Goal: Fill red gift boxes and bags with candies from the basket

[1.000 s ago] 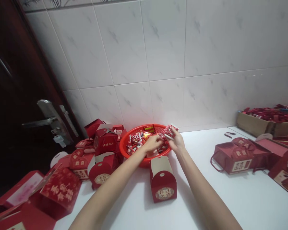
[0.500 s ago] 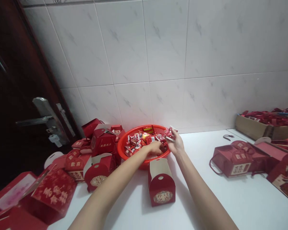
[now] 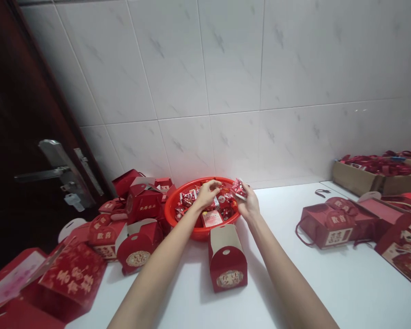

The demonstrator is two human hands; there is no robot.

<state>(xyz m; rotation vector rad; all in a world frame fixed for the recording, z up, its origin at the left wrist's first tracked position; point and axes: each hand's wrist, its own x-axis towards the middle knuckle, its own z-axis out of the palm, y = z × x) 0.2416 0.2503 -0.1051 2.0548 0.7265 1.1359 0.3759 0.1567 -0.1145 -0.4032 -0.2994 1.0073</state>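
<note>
My left hand [image 3: 208,194] is over the red plastic basket [image 3: 170,214], its fingers curled together; whatever they pinch is too small to make out. Wrapped candies [image 3: 189,197] in red and white wrappers fill the basket, with a pale pink packet [image 3: 212,219] near its front. At the basket's right rim, my right hand [image 3: 249,203] is closed on several wrapped candies [image 3: 239,188]. Between my forearms an open-topped red gift box [image 3: 228,267] stands upright on the white table [image 3: 281,214], just in front of the basket.
Red gift boxes [image 3: 137,253] crowd the left side, near a dark door with a metal handle [image 3: 43,175]. To the right are more red boxes [image 3: 337,224], a cardboard box [image 3: 356,179] of dark red ribbons and a small dark strap [image 3: 322,192]. A tiled wall [image 3: 233,146] rises behind.
My left hand has lifted from among the candies and moved slightly back and left, uncovering the pink packet. My right hand still holds its candies. The view has shifted slightly.
</note>
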